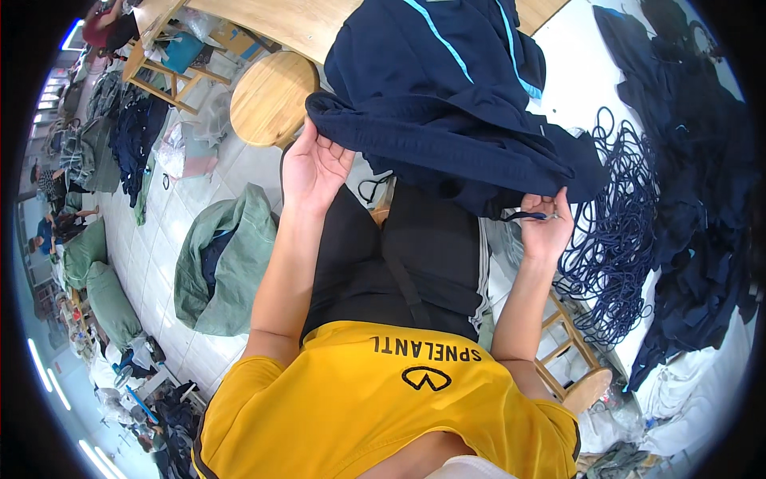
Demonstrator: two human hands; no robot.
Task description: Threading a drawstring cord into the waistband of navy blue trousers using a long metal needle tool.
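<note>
Navy cloth garment with light-blue stripes [447, 148] spans above the lap, its far part over the pale wooden surface [271, 20]. Left hand [313, 169] pinches one band end, right hand [547, 226] the other plus a thin dark strand [523, 215], probably keeping the edge taut. Tangled navy cords [614, 231] lie right, likely for easy reach

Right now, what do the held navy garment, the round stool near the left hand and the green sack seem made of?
Navy garment: matte fabric, judging by soft folds; fibre unclear.
Round stool: wood, perhaps varnished; visible grain, smooth top.
Green sack: possibly woven plastic; stiff-looking creases.
</note>
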